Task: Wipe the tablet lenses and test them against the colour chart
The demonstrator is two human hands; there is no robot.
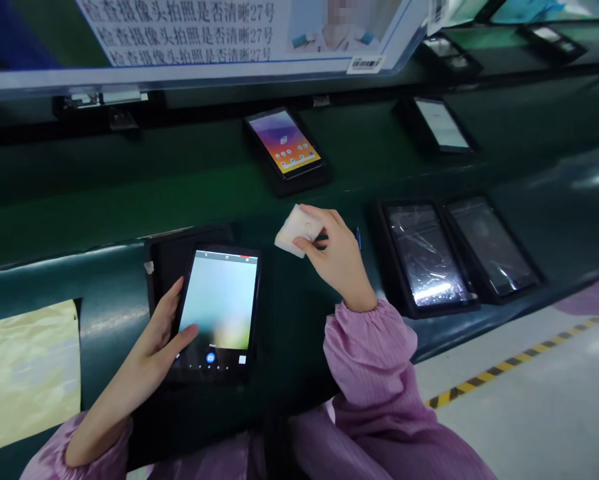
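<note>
My left hand [156,347] grips a black tablet [218,312] by its left edge, thumb lying over the lit screen, which shows a blurry camera picture. Under the tablet lies a black tray [162,257]. My right hand [332,252] is raised to the right of the tablet, with its fingers pinched on a small white folded cloth [295,230]. A dark pen-like object [358,238] pokes out behind that hand. Both sleeves are pink.
A green conveyor belt [104,200] carries a lit tablet [285,143] in a tray, another tablet [442,125] further right, and two film-covered dark tablets [424,257] [492,245]. A yellow sheet [26,373] lies at the left. A striped floor line [509,363] runs at the right. An instruction sign [189,30] hangs above.
</note>
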